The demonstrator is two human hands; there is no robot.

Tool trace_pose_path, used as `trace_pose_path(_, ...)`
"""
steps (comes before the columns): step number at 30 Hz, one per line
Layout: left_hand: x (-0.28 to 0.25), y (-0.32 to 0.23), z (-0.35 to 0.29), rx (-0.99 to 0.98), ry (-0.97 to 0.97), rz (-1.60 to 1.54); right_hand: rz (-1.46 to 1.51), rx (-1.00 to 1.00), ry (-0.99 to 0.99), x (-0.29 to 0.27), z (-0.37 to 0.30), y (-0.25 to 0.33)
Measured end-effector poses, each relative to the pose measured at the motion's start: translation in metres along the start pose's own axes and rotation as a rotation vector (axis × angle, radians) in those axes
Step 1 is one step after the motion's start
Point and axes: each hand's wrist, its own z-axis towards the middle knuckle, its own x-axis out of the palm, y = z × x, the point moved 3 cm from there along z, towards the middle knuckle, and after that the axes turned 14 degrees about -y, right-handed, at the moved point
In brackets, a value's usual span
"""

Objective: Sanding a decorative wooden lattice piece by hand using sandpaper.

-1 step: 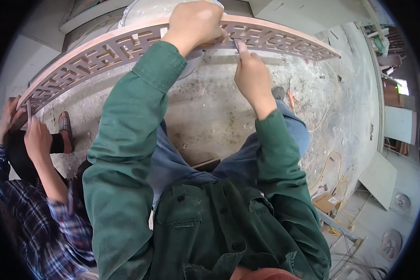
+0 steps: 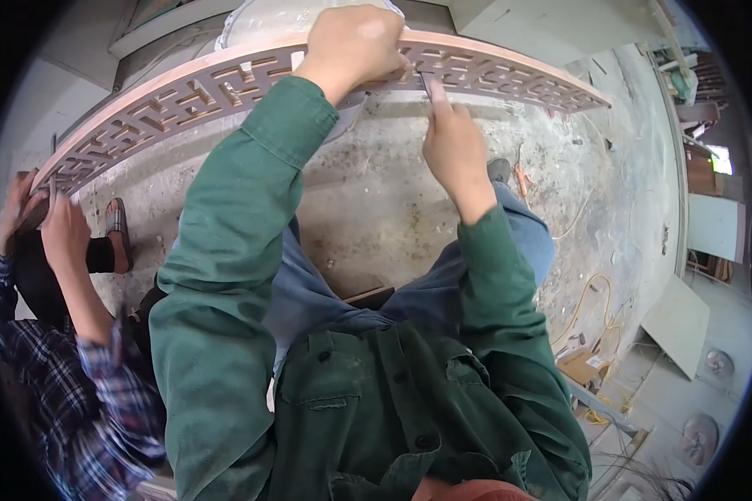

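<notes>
Across the top of the view, the long carved wooden fretwork panel (image 2: 226,83) runs from the left edge to the upper right. Your left hand (image 2: 355,42) clamps its fingers over the panel's top rail. Your right hand (image 2: 451,138) pinches a thin metal tool (image 2: 426,83) against the lower rail. At the panel's left end, a co-worker's hands (image 2: 38,213) touch it.

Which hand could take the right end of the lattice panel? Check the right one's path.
Probably the right hand. It already works a thin tool against the panel near the middle, and nothing lies along the rail between it and the right end. The left hand grips the top edge.
</notes>
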Motion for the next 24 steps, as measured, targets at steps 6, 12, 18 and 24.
trace_pose_path(6,0.001,0.001,0.002,0.029,-0.082,-0.028,0.240,0.058,-0.063,0.002,0.014,-0.009)
trace_pose_path(12,0.002,0.003,0.001,-0.030,0.001,-0.024,0.453,0.167,-0.132,0.005,-0.004,-0.014)
trace_pose_path(18,-0.003,-0.003,0.004,-0.013,-0.091,-0.028,0.677,0.489,0.003,0.004,0.003,-0.020)
trace_pose_path(24,0.006,0.003,-0.004,-0.012,-0.101,-0.074,0.573,0.321,-0.096,0.012,-0.011,-0.018)
